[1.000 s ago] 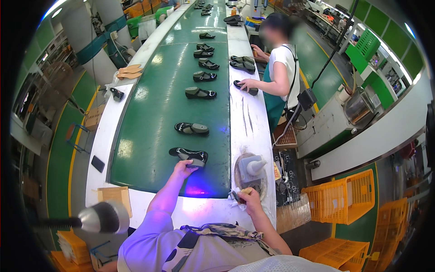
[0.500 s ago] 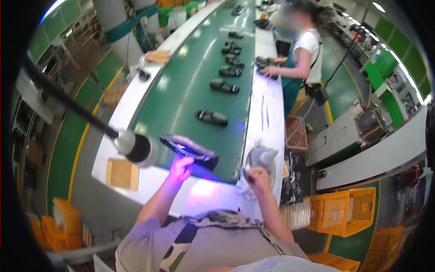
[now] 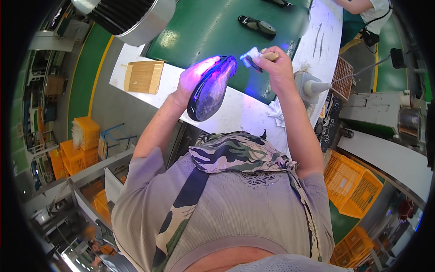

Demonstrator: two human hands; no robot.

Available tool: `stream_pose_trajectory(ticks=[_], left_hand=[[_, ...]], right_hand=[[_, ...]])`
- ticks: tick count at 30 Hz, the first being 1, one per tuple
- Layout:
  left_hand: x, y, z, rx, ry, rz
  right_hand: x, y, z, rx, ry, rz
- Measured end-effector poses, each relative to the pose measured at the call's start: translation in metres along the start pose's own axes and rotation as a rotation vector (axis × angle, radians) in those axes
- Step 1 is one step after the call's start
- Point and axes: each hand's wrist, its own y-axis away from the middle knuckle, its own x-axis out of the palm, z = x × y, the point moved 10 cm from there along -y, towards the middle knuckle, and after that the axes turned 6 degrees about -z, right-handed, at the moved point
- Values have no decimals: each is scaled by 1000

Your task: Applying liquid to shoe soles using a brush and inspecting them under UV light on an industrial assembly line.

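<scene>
My left hand [image 3: 189, 83] is closed around the side of a dark shoe [image 3: 212, 93], held tilted above the white table edge in purple light. A greyish, mottled face of the shoe is turned up toward me. To its right, my right hand [image 3: 277, 68] grips a short wooden-handled brush [image 3: 270, 56]. A crumpled white wad [image 3: 250, 55] shows at the brush's working end, a little apart from the shoe's upper tip. Beside my right forearm stands a pale container [image 3: 312, 86] with a cone-shaped spout. Another dark shoe [image 3: 257, 27] lies on the green conveyor belt [image 3: 204, 31].
A large lamp head [image 3: 136, 18] hangs at the upper left. Below it, a cardboard piece [image 3: 144, 77] lies on the white table. A crumpled white cloth [image 3: 276, 112] is near my right arm. Orange crates [image 3: 353, 181] stand at right; a co-worker's arm [image 3: 355, 5] shows at the upper right.
My view has tipped down. My left hand has turned the shoe more upright, closer to me. My right hand has lifted away from the pale container with the brush, toward the shoe.
</scene>
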Motion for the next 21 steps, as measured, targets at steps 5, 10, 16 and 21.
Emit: stream_pose_trajectory(ticks=[5, 10, 16, 21], left_hand=[[-5, 7, -23, 128, -145, 118], [-10, 6, -67, 370, -282, 111], [-19, 12, -64, 366, -406, 113], [-25, 18, -65, 296, -410, 84]], right_hand=[[31, -1, -3, 4, 26, 64], [45, 0, -6, 9, 73, 83], [66, 12, -21, 115, -2, 134], [80, 24, -27, 206, -79, 216]])
